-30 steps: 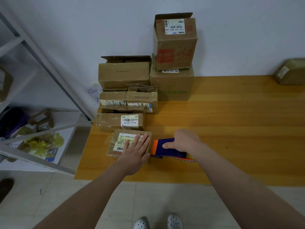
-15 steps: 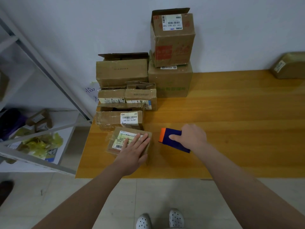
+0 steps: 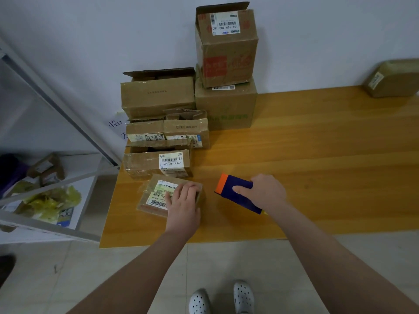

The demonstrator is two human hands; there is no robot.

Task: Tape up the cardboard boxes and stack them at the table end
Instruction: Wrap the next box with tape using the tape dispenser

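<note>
Small flat box (image 3: 156, 193) sits at the near left corner of the table (image 3: 317, 155), labels up. My left hand (image 3: 183, 200) is on its right half, fingers bent down onto the top, thumb at the right side, gripping it. My right hand (image 3: 265, 193) is clamped round the tape dispenser (image 3: 238, 193), blue body, orange end pointing at the box; it is just right of the box, not touching. Can't tell if the dispenser rests on the wood or is held just above it.

Just behind the small box: a labelled box (image 3: 156, 164) with a barcode sticker. Behind that, two little boxes (image 3: 167, 132) side by side, with an open-flap box (image 3: 156, 94) on top of them. To their right, a big box (image 3: 226, 109) against the wall, and a tall box (image 3: 226, 46) on it, one flap up. Lone parcel (image 3: 392, 78) at the far right of the table. Metal shelf (image 3: 68, 114) to the left of the table. My white shoes (image 3: 222, 298) on the floor below.
</note>
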